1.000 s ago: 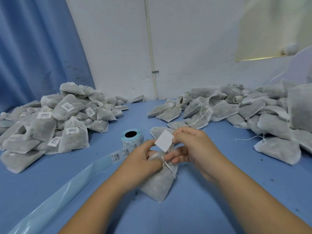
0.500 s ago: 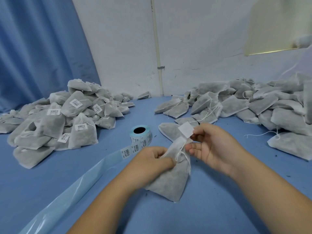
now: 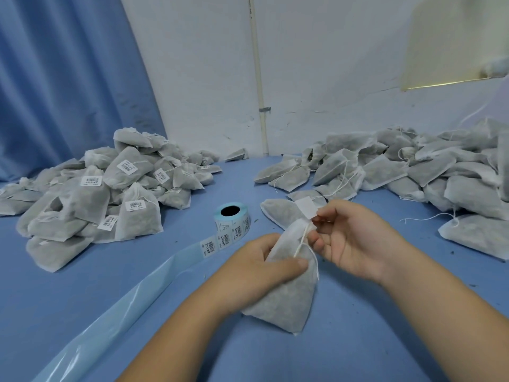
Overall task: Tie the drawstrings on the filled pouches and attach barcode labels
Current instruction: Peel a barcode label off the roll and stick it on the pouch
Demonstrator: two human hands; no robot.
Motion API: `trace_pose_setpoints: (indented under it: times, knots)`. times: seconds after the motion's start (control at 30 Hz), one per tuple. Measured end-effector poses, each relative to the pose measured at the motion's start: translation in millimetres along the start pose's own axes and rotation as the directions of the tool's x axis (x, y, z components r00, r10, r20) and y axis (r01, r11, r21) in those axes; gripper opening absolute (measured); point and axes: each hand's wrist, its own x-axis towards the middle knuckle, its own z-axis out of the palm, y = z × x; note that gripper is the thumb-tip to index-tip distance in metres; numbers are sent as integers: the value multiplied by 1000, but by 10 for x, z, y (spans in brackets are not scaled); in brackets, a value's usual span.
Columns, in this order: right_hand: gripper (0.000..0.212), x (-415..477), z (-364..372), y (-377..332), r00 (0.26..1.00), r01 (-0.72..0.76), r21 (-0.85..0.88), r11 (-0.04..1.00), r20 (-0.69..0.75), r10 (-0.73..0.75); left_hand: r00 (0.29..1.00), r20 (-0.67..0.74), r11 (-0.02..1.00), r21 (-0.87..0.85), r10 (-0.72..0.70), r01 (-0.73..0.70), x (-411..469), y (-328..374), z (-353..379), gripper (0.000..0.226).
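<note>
One pouch point(image 3: 286, 296) is gripped by the left hand point(image 3: 256, 274). Above it, the label point(image 3: 305, 207) has been drawn clear, right hand point(image 3: 355, 244) pinching, seemingly unattached.

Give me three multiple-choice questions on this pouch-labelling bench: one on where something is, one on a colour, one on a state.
1. Where does the label roll stand?
A. on a heap of pouches
B. on the person's lap
C. on the table, right of the labelled pile

2. What colour is the table's cover?
A. blue
B. green
C. red

3. The left hand grips a pouch. The label that the right hand pinches is:
A. on the roll
B. above the pouch's neck, not stuck down
C. stuck flat on the pouch's side

Answers: C, the roll stands on end on the table beside the labelled pouches. A, bare blue shows all round the hands. B, the white label sticks up from the fingertips over the cinched neck.
</note>
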Motion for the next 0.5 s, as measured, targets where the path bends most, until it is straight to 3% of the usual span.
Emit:
trace_pose_setpoints:
  times: [0.13,0.27,0.5]
  knots:
    - [11,-15,-10,-32,998,-65,15,998,3,65,996,62,998,10,58,-59,-42,28,-13,19]
    - [12,-8,-11,-31,999,-50,-7,999,-19,50,998,46,999,5,44,-44,-54,47,-11,26]
    - [16,-24,37,-6,1000,-1,-40,999,-25,0,994,-71,996,-7,86,-86,-25,46,77,36]
